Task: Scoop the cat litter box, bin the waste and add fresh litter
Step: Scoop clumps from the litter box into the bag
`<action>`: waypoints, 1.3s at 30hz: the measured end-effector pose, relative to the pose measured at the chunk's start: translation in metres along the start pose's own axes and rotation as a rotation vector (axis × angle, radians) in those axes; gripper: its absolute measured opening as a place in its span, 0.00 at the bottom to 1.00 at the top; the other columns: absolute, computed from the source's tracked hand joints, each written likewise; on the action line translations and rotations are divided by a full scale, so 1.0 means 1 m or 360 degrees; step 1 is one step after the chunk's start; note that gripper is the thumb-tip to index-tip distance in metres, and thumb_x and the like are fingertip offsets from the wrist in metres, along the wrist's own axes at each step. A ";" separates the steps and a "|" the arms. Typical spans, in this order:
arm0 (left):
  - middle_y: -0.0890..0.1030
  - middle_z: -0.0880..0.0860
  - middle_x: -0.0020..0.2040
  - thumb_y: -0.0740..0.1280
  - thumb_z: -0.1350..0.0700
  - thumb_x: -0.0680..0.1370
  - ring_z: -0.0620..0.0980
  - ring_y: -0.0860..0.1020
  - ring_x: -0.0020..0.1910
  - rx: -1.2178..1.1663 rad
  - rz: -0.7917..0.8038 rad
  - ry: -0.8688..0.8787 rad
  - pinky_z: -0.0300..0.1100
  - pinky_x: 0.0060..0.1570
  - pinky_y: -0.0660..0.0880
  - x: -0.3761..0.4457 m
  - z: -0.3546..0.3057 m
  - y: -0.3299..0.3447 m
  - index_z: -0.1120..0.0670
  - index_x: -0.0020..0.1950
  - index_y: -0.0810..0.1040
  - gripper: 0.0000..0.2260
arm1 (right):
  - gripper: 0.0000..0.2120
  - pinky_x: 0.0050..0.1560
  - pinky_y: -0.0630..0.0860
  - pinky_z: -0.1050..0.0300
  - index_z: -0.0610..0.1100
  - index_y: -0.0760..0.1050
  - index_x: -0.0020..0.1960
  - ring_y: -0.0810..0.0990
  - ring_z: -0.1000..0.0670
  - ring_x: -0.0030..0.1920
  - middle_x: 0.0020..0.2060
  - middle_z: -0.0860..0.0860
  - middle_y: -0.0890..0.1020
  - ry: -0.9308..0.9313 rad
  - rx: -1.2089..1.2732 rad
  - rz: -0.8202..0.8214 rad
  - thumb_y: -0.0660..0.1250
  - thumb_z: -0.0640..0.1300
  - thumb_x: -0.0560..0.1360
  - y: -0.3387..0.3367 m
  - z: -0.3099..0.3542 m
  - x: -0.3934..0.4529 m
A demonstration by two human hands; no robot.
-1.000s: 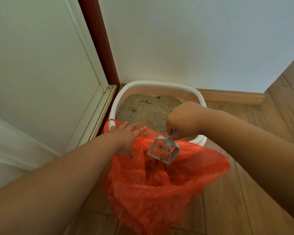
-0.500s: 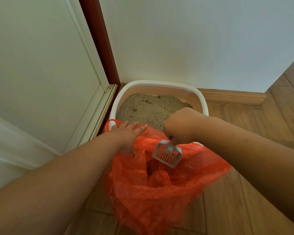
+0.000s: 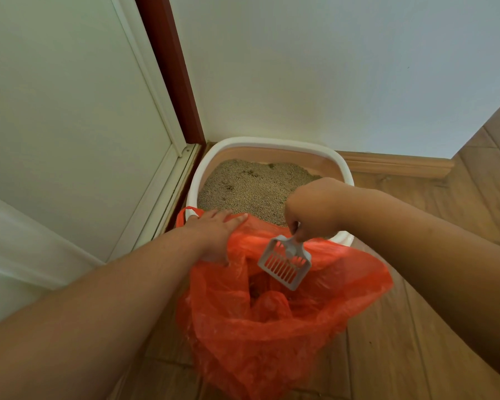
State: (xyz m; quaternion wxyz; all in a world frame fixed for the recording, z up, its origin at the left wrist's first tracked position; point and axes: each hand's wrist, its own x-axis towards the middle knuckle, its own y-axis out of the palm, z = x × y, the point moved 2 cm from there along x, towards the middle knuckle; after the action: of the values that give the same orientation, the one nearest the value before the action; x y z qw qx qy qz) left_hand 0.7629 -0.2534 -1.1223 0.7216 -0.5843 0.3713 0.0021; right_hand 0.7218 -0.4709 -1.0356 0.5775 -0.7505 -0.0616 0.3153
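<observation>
A white-rimmed litter box (image 3: 274, 143) stands in the corner, filled with grey-brown litter (image 3: 251, 189). In front of it an orange plastic bag (image 3: 272, 327) gapes open on the floor. My left hand (image 3: 214, 235) grips the bag's left rim, thumb inside, fingers stretched over the edge. My right hand (image 3: 315, 210) pinches the handle of a white slotted scoop (image 3: 285, 262), which hangs tilted downward over the bag's mouth. The scoop looks empty. Dark clumps lie deep inside the bag.
A white wall (image 3: 329, 67) rises behind the box with a wooden skirting board (image 3: 399, 167). A white door panel (image 3: 70, 111) and dark red frame (image 3: 168, 67) close off the left. Wooden floorboards (image 3: 387, 356) stretch right and toward me.
The scoop has tipped further downward over the bag and the clumps it carried have dropped in. My right hand shifted slightly right. My left hand stayed on the bag rim.
</observation>
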 end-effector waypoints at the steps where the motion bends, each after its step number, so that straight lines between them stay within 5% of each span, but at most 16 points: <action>1: 0.48 0.49 0.84 0.77 0.40 0.70 0.57 0.49 0.82 -0.0007 -0.0008 -0.0001 0.68 0.75 0.56 0.000 0.000 0.000 0.37 0.81 0.39 0.55 | 0.11 0.37 0.76 0.56 0.54 0.85 0.48 0.83 0.50 0.42 0.38 0.56 0.85 -0.0007 0.0074 0.0009 0.70 0.59 0.73 -0.001 -0.005 0.001; 7: 0.59 0.50 0.82 0.72 0.40 0.74 0.57 0.59 0.79 -0.0024 -0.0069 -0.0048 0.60 0.74 0.64 0.000 0.007 -0.003 0.42 0.83 0.53 0.43 | 0.08 0.39 0.74 0.59 0.52 0.87 0.44 0.77 0.56 0.26 0.28 0.51 0.83 0.0214 0.0978 0.0032 0.77 0.55 0.71 -0.011 -0.054 -0.007; 11: 0.67 0.49 0.78 0.68 0.40 0.78 0.55 0.64 0.76 -0.0089 -0.0167 -0.0052 0.56 0.70 0.66 0.000 0.006 -0.004 0.41 0.79 0.61 0.32 | 0.07 0.35 0.72 0.62 0.52 0.86 0.43 0.76 0.57 0.26 0.24 0.52 0.80 0.0294 0.0907 0.0146 0.78 0.55 0.71 -0.004 -0.064 -0.008; 14: 0.79 0.50 0.62 0.70 0.46 0.76 0.54 0.75 0.62 -0.0217 -0.0273 -0.0070 0.52 0.59 0.74 0.003 0.006 -0.006 0.43 0.62 0.72 0.16 | 0.06 0.39 0.76 0.59 0.53 0.87 0.44 0.79 0.56 0.27 0.27 0.50 0.83 0.0221 0.0926 0.0187 0.78 0.55 0.70 0.005 -0.057 0.000; 17: 0.79 0.47 0.48 0.66 0.54 0.75 0.52 0.77 0.51 -0.0262 -0.0344 -0.0079 0.49 0.49 0.75 0.007 0.004 -0.006 0.45 0.48 0.70 0.07 | 0.07 0.40 0.75 0.60 0.54 0.87 0.48 0.82 0.56 0.32 0.31 0.50 0.85 0.0119 0.0888 0.0242 0.77 0.54 0.72 0.008 -0.050 0.004; 25: 0.74 0.44 0.51 0.62 0.56 0.79 0.50 0.77 0.54 -0.0251 -0.0370 -0.0020 0.55 0.53 0.75 0.014 0.002 -0.010 0.41 0.49 0.76 0.09 | 0.12 0.37 0.68 0.59 0.60 0.83 0.58 0.75 0.52 0.41 0.42 0.60 0.83 -0.0068 0.0116 0.0234 0.69 0.58 0.76 0.004 -0.001 -0.002; 32: 0.71 0.46 0.53 0.60 0.52 0.82 0.52 0.76 0.58 -0.0184 -0.0349 -0.0017 0.55 0.54 0.75 0.013 0.003 -0.011 0.41 0.61 0.79 0.12 | 0.11 0.42 0.77 0.55 0.55 0.84 0.55 0.83 0.46 0.49 0.47 0.55 0.85 -0.0134 0.0026 0.0234 0.66 0.52 0.76 0.009 0.011 -0.008; 39: 0.74 0.47 0.57 0.60 0.54 0.80 0.52 0.76 0.60 -0.0216 -0.0343 -0.0051 0.55 0.55 0.76 0.012 0.006 -0.009 0.40 0.62 0.78 0.14 | 0.12 0.43 0.77 0.57 0.56 0.86 0.52 0.80 0.52 0.41 0.38 0.58 0.84 -0.0034 0.0247 0.0072 0.68 0.59 0.75 -0.009 -0.008 -0.008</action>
State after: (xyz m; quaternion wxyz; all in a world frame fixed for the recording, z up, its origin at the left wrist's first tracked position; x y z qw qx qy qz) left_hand 0.7786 -0.2562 -1.1209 0.6823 -0.6682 0.2938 -0.0410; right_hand 0.7224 -0.4785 -1.0226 0.6259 -0.7014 -0.0262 0.3401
